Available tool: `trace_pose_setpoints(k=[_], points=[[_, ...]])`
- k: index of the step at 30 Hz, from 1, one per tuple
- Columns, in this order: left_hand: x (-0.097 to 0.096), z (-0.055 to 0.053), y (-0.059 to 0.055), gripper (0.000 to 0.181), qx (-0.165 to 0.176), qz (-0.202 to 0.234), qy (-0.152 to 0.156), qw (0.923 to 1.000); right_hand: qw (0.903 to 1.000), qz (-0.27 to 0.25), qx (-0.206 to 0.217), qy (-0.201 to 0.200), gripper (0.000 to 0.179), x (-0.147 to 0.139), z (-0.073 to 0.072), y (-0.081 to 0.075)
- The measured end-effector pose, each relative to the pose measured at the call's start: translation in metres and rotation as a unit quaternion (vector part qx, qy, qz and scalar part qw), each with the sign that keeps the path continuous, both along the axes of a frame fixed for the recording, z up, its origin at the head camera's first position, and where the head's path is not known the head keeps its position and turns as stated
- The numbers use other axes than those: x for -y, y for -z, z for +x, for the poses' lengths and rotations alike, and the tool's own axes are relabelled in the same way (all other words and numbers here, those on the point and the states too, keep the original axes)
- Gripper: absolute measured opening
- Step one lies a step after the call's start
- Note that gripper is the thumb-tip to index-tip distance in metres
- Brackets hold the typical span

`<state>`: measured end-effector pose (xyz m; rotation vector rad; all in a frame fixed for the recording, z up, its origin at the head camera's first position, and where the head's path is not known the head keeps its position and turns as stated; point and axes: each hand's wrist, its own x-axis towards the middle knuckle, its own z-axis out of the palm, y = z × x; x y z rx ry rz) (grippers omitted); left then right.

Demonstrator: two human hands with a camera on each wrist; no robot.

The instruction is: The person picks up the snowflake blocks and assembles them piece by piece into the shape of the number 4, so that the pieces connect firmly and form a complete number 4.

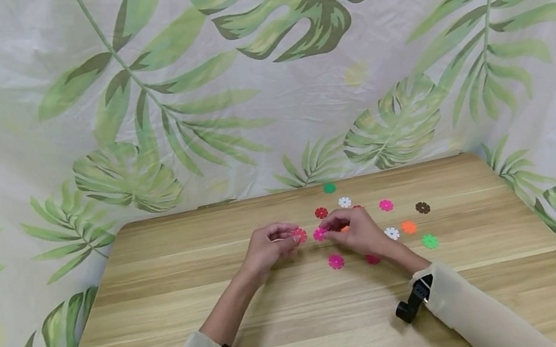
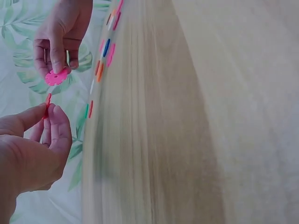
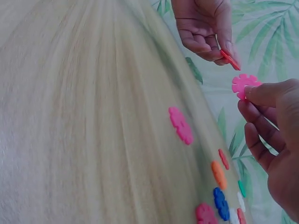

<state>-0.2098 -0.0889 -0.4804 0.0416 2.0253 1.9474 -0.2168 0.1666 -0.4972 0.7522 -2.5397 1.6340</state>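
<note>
My left hand (image 1: 266, 249) pinches a red notched plastic disc (image 1: 300, 235) between thumb and fingers, above the table. Facing it, my right hand (image 1: 357, 232) pinches a pink notched disc (image 1: 319, 233). A small gap separates the two discs. In the left wrist view the red disc (image 2: 48, 100) stands edge-on below the pink disc (image 2: 56, 77), which shows its flat face. The right wrist view also shows the pink disc (image 3: 245, 86) apart from the red disc (image 3: 230, 60).
Several loose discs lie around my right hand, among them a pink one (image 1: 336, 261), a white one (image 1: 392, 233), an orange one (image 1: 409, 227) and a brown one (image 1: 422, 207). A blue disc (image 3: 221, 204) shows in the right wrist view. Leaf-patterned cloth hangs behind the wooden table (image 1: 163, 276).
</note>
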Motion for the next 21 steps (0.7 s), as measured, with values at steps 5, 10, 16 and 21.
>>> trace_pose_setpoints(k=[5, 10, 16, 21], points=[[0.002, 0.007, -0.002, 0.027, 0.036, 0.045, -0.004, 0.9983, 0.9995, -0.025, 0.013, 0.015, 0.017, 0.002, 0.006, -0.007], [0.000, 0.015, -0.006, 0.027, 0.050, 0.073, 0.005, 0.9961, 0.9988, -0.046, -0.009, 0.012, 0.017, 0.004, 0.009, -0.009], [-0.004, 0.022, -0.011, 0.026, 0.052, 0.080, 0.007, 0.9954, 0.9972, -0.067, -0.033, -0.003, 0.014, 0.004, 0.012, -0.012], [-0.005, 0.023, -0.012, 0.027, 0.063, 0.090, 0.000, 0.9939, 0.9959, -0.078, -0.041, -0.016, 0.012, 0.004, 0.014, -0.014]])
